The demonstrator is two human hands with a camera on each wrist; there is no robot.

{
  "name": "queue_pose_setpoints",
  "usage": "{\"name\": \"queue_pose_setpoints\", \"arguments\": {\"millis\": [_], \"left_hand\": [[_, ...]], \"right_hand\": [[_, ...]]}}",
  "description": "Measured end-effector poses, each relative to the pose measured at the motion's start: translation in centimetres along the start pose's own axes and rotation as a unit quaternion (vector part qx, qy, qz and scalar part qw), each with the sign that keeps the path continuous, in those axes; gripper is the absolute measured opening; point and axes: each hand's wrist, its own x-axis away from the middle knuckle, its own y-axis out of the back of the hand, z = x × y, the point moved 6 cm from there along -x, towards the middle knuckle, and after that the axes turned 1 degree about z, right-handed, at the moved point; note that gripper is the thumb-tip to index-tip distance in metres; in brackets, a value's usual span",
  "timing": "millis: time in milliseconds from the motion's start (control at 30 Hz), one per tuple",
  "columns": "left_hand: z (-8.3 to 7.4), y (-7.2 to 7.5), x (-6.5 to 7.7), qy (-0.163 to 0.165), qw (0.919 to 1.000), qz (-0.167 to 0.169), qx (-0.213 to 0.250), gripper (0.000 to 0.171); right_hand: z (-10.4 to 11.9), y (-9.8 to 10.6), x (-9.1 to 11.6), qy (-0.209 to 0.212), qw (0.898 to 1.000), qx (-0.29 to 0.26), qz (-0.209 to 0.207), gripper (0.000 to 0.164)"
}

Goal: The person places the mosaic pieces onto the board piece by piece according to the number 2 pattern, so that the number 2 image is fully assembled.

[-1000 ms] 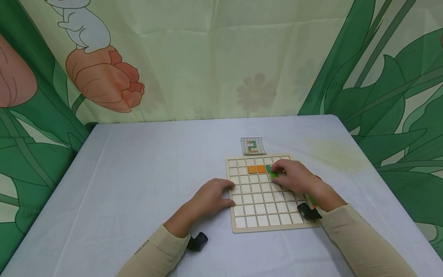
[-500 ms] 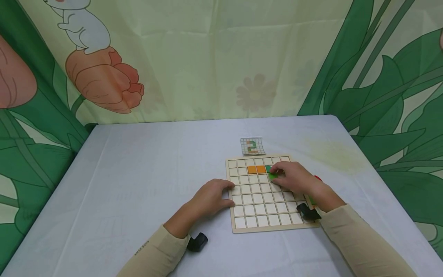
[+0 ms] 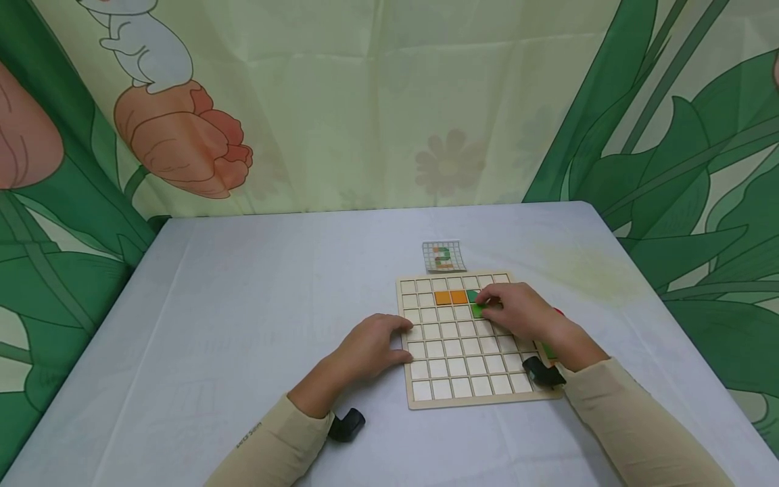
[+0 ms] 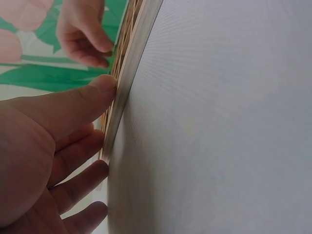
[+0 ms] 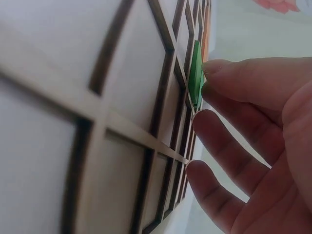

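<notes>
Tile [image 3: 477, 312], bright green, was shifted left, seemingly fitting the grid board [image 3: 453, 349]. Pinch by right hand [image 3: 514, 311] couldn't be told.

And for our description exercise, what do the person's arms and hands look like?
The left hand and right hand are bare. The left sleeve and right sleeve are long and beige; the left has small dark lettering, too small to read. A chunky black device juts out by the left cuff, a similar black device by the right.

Left fingers [image 4: 82, 152] against board edge [image 4: 132, 53]
</notes>
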Motion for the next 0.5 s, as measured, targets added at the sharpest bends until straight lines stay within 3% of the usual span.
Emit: {"name": "queue_pose_setpoints", "arguments": {"millis": [500], "left_hand": [[0.07,-0.06,-0.04,0.001,1.0000,0.000,0.002,0.048]], "right_hand": [[-0.10,-0.08,0.03,0.001,1.000,0.001,0.013,0.020]]}}
